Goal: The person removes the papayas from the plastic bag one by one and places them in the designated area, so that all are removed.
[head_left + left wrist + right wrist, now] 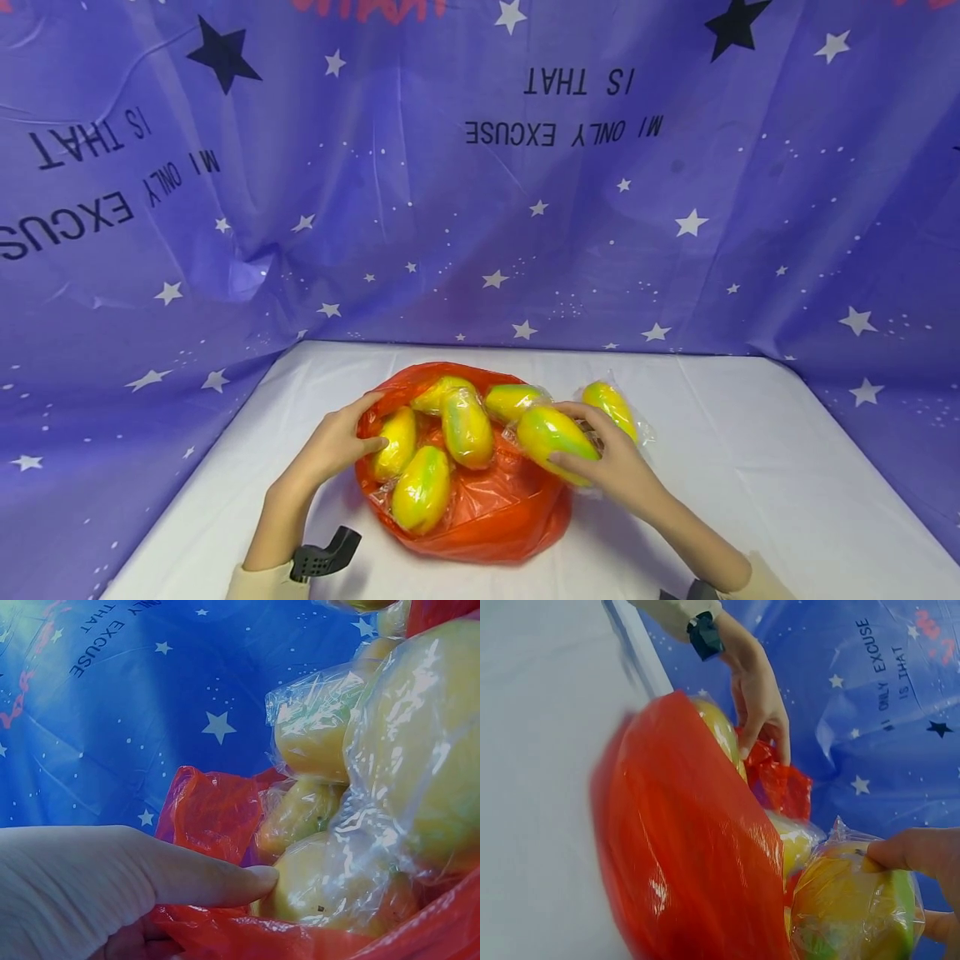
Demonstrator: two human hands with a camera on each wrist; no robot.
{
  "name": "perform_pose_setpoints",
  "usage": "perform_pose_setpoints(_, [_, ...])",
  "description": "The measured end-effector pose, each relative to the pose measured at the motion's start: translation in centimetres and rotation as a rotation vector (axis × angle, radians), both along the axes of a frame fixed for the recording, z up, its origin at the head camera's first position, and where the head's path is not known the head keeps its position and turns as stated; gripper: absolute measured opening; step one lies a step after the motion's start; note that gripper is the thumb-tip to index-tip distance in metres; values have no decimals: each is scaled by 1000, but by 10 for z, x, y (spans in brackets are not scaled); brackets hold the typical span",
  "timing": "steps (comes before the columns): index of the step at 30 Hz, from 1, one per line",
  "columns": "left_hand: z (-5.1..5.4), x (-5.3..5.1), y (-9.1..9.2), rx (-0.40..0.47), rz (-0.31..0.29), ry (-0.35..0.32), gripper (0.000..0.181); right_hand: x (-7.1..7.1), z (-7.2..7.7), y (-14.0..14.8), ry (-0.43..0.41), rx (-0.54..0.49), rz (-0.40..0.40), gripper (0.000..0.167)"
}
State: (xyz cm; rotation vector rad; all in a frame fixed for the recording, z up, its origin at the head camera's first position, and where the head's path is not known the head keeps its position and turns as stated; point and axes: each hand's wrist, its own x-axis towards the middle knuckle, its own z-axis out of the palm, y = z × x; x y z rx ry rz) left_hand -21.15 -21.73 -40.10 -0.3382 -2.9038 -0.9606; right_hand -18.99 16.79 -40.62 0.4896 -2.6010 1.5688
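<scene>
A red plastic bag [517, 529] lies wide-mouthed on the table with several yellow-green mangoes in clear wrap inside, among them one mango [422, 492] at the front. My left hand [330, 446] grips the bag's left rim, thumb inside against a mango [300, 885] and fingers outside, partly hidden by the red film. At the bag's right side my right hand [622, 471] holds a wrapped mango [551, 437] above the rim. The right wrist view shows thumb and fingers on either side of this mango [851, 907].
Another wrapped mango [609, 408] lies on the white table [720, 433] just beyond my right hand. One more mango [513, 402] is at the bag's back right edge. A purple-blue cloth [450, 233] with stars hangs behind and beside the table.
</scene>
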Motion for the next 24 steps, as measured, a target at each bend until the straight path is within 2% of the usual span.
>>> perform_pose_setpoints(11, [1,2,2,10,7,-15,65,-1,0,24,58,35,-72,58])
perform_pose_setpoints(24, [3,1,2,15,8,-26,64,-7,8,50,69,94,-175,61])
